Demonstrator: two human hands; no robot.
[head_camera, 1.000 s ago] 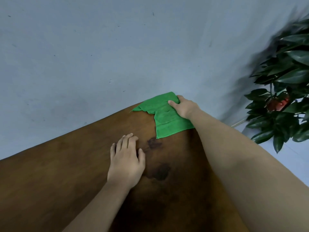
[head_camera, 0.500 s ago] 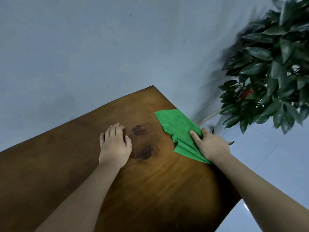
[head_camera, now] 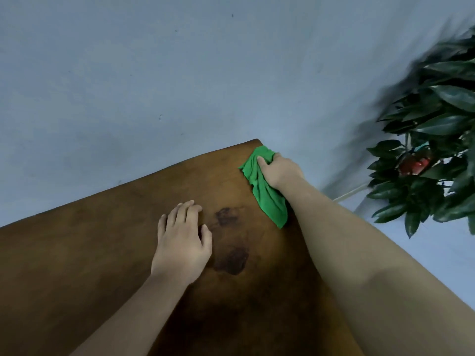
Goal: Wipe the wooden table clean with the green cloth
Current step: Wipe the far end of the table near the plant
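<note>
The wooden table (head_camera: 90,253) fills the lower left of the head view, with its far corner near the top middle. My right hand (head_camera: 279,170) grips the bunched green cloth (head_camera: 267,194) and presses it on the table close to that far corner, along the right edge. My left hand (head_camera: 182,242) lies flat on the tabletop with fingers slightly apart, holding nothing. Two dark stains (head_camera: 230,258) mark the wood just right of my left hand, between the two hands.
A bluish-grey wall (head_camera: 180,73) stands right behind the table's far edge. A leafy potted plant (head_camera: 437,150) with a red item among the leaves stands on the floor to the right of the table.
My right hand has pushed the cloth from the table's right edge back up to the far corner, and the cloth is more bunched. The left hand stays planted beside the stains.
</note>
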